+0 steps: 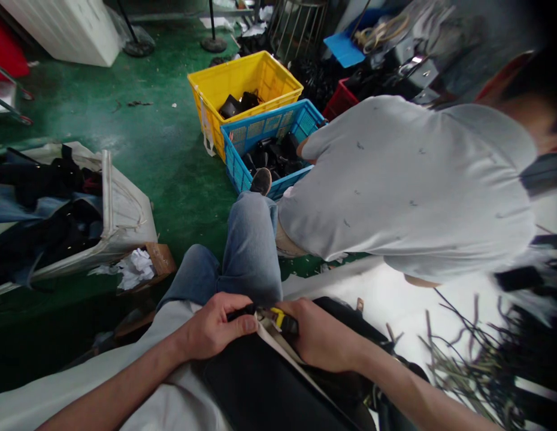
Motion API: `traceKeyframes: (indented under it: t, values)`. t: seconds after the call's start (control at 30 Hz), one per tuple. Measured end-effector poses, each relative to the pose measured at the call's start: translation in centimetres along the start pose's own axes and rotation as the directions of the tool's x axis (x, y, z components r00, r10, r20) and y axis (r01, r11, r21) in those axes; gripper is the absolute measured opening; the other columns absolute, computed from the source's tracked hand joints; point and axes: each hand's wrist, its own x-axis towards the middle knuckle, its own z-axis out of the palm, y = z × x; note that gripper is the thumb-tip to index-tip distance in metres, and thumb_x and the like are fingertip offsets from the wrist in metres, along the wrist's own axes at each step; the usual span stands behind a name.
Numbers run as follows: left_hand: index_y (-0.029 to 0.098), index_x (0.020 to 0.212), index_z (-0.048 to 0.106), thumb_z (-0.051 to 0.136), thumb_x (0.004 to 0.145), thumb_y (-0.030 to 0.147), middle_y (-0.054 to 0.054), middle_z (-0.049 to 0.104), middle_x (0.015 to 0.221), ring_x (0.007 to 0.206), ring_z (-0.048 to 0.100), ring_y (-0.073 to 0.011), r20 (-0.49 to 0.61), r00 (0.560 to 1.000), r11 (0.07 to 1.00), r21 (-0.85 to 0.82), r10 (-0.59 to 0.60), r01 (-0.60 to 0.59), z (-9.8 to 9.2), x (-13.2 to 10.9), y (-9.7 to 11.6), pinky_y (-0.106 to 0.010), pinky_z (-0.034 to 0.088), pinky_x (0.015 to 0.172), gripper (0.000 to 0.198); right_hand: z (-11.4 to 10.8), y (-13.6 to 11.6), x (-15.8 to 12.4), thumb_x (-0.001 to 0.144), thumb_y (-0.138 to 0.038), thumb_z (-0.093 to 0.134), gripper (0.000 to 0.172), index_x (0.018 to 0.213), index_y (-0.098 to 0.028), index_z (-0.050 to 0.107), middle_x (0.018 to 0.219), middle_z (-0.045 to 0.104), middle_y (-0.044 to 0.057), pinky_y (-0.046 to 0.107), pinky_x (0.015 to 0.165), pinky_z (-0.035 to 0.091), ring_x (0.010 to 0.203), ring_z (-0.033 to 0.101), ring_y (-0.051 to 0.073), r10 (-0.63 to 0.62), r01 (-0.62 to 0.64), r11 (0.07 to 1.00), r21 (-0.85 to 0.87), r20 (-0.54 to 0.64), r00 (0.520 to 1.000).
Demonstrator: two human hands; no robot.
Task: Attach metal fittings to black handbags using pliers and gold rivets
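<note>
A black bag (pixel 269 383) that looks like leather, with a pale inner edge, lies across my lap. My left hand (pixel 215 326) pinches its upper corner between thumb and fingers, with a short dark piece showing in the grip. Beside it, my right hand (pixel 317 335) is closed around a yellow-and-black hand tool (pixel 282 320), whose tip is close to the bag's edge near my left thumb. The tool's exact kind is partly hidden by my fingers. More dark material lies behind and under my right forearm.
A co-worker in a grey shirt (pixel 408 185) sits close on my right, one arm toward a blue crate (pixel 233 161) of black items. Behind it stands a yellow bin (pixel 202 99). A white tub (pixel 130 209) holds dark garments at left. Cord strips (pixel 467 359) lie on the white surface at right.
</note>
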Motion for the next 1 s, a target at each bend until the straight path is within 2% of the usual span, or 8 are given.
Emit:
traceKeyframes:
  t: [0.13,0.27,0.4,0.53,0.6,0.77,0.87,1.0]
  values:
    - [0.017,0.086,0.060,0.061,0.105,0.056,0.003,0.050,0.080,0.077,0.046,-0.0123,-0.029,0.998,0.995,0.079,-0.054,0.056,0.1,0.1,0.7,-0.028,0.034,0.067,0.044,0.1,0.0,0.5,0.083,-0.011,0.061,0.017,0.093,-0.020,0.072,0.088,0.081,0.001,0.024,0.066,0.043,0.079,0.069,0.017,0.012,-0.022,0.992,0.126,0.079,0.997]
    - [0.020,0.095,0.064,0.058,0.106,0.049,0.001,0.064,0.089,0.086,0.059,-0.0167,-0.077,0.972,0.926,0.296,-0.223,0.236,-0.4,0.7,2.9,-0.030,0.039,0.074,0.032,1.5,-0.9,0.4,0.083,-0.009,0.062,0.018,0.093,-0.018,0.073,0.089,0.081,0.008,0.028,0.070,0.043,0.081,0.073,0.021,0.172,-0.175,0.984,-0.039,-0.070,0.983]
    - [0.024,0.105,0.067,0.064,0.098,0.048,-0.003,0.074,0.101,0.096,0.068,-0.0258,-0.136,0.956,0.810,0.509,-0.259,0.291,-0.5,0.9,5.9,-0.037,0.040,0.081,0.025,3.0,-1.9,-0.5,0.085,-0.009,0.059,0.024,0.101,-0.022,0.070,0.093,0.081,0.010,0.033,0.070,0.037,0.086,0.076,0.027,0.221,-0.276,0.933,-0.229,-0.238,0.946]
    - [0.023,0.100,0.061,0.056,0.095,0.037,-0.011,0.076,0.099,0.096,0.072,-0.0363,-0.154,0.952,0.642,0.709,-0.263,0.292,0.4,0.8,7.5,-0.042,0.034,0.075,0.016,4.1,-2.7,-0.8,0.080,-0.007,0.058,0.025,0.098,-0.023,0.065,0.092,0.080,0.009,0.035,0.069,0.032,0.089,0.078,0.030,0.215,-0.290,0.910,-0.295,-0.261,0.941]
    - [0.023,0.093,0.058,0.049,0.097,0.033,-0.013,0.075,0.096,0.093,0.073,-0.0376,-0.169,0.940,0.615,0.720,-0.295,0.322,0.9,0.8,7.5,-0.042,0.030,0.071,0.014,4.4,-2.8,-0.7,0.076,-0.005,0.057,0.029,0.097,-0.023,0.064,0.092,0.080,0.009,0.034,0.070,0.033,0.091,0.078,0.030,0.223,-0.295,0.916,-0.273,-0.265,0.938]
    - [0.022,0.103,0.059,0.037,0.109,0.036,-0.012,0.074,0.100,0.099,0.073,-0.0324,-0.254,0.931,0.768,0.530,-0.262,0.361,1.4,-0.4,6.4,-0.042,0.037,0.079,0.027,4.7,-2.3,-0.5,0.074,-0.002,0.052,0.029,0.092,-0.021,0.066,0.087,0.078,0.009,0.031,0.073,0.040,0.088,0.075,0.024,0.216,-0.249,0.964,-0.093,-0.273,0.938]
    - [0.022,0.109,0.063,0.040,0.111,0.035,-0.008,0.073,0.105,0.104,0.070,-0.0260,-0.256,0.950,0.882,0.385,-0.181,0.272,1.7,-1.2,4.7,-0.038,0.041,0.087,0.026,4.6,-1.6,-0.4,0.074,-0.004,0.053,0.026,0.089,-0.021,0.067,0.085,0.078,0.007,0.030,0.076,0.044,0.086,0.073,0.023,0.184,-0.181,0.983,0.034,-0.236,0.954]
    - [0.020,0.104,0.061,0.040,0.112,0.030,-0.004,0.067,0.097,0.096,0.063,-0.0208,-0.259,0.964,0.932,0.332,-0.057,0.144,1.6,-1.1,1.9,-0.035,0.040,0.086,0.024,4.2,-1.1,-0.1,0.078,-0.010,0.056,0.023,0.091,-0.020,0.070,0.091,0.079,0.005,0.029,0.080,0.048,0.089,0.071,0.023,0.137,-0.102,0.972,0.213,-0.154,0.979]
